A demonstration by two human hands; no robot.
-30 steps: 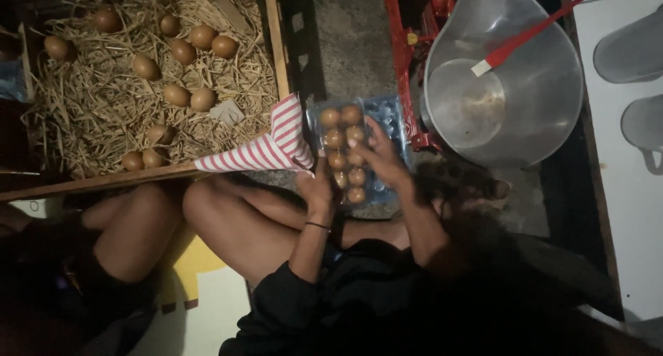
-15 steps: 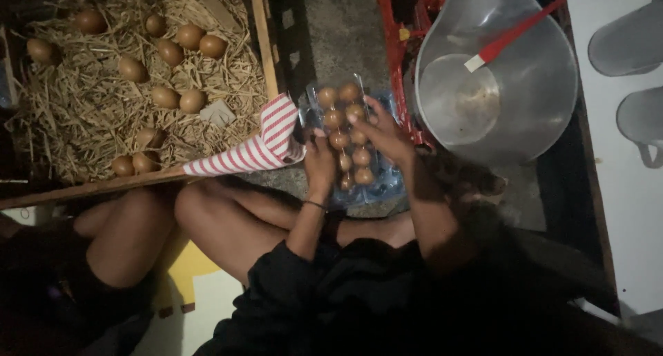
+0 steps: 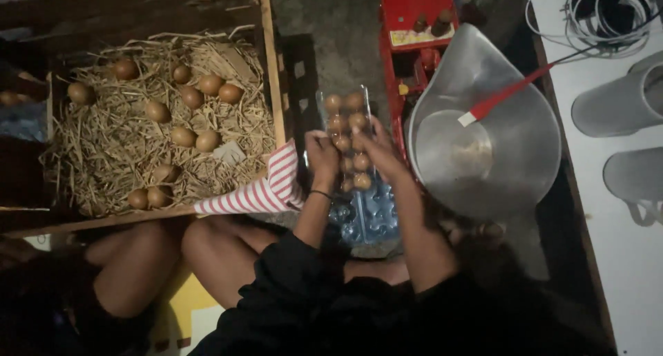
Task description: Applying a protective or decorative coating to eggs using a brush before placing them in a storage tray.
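Note:
A clear plastic egg tray [image 3: 369, 214] lies on the ground in front of my knees. Its far half holds brown eggs [image 3: 343, 104] and its near cups are bare. My left hand [image 3: 322, 156], with a dark band at the wrist, is curled at the tray's left edge beside the eggs. My right hand [image 3: 378, 152] lies over the eggs in the middle of the tray, fingers pointing left. Whether it holds an egg is hidden. A red-and-white striped cloth [image 3: 266, 190] lies against my left hand.
A wooden crate [image 3: 271, 73] of straw with several loose brown eggs [image 3: 184, 136] stands to the left. To the right are a large metal bowl [image 3: 514, 162] with a red-handled tool [image 3: 504, 97], a red box [image 3: 414, 11], and a white surface with grey cups [image 3: 618, 107] and cables.
Both hands stay on the egg tray and have shifted slightly over the eggs. The view has drifted, so the tray and bowl sit a little differently in frame.

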